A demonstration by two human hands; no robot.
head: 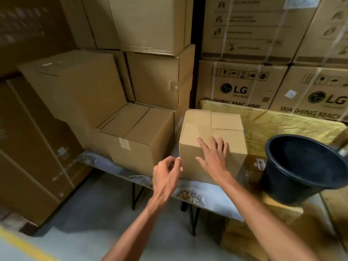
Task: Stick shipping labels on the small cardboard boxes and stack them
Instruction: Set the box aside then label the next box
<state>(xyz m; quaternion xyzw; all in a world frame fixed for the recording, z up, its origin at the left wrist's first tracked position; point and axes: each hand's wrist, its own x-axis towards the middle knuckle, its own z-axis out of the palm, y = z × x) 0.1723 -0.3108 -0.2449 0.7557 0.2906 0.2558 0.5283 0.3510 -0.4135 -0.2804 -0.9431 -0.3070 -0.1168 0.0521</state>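
A small cardboard box [207,127] stands on a narrow table [120,168], its top flaps shut. My right hand [214,153] lies flat with spread fingers over the box's near top edge and front face. My left hand [166,172] hovers just left of the box's front corner, fingers curled and thumb meeting fingertips; whether it pinches something small I cannot tell. A second cardboard box [139,136] sits on the table to the left, with a strip of tape on its near corner. No shipping label is plainly visible.
A black bucket [305,166] tilts at the right, close to the box. Yellow padded sheeting [282,127] lies behind it. Large cartons [241,87] marked as washing machines and plain brown cartons [75,85] wall in the back and left. Grey floor lies below the table.
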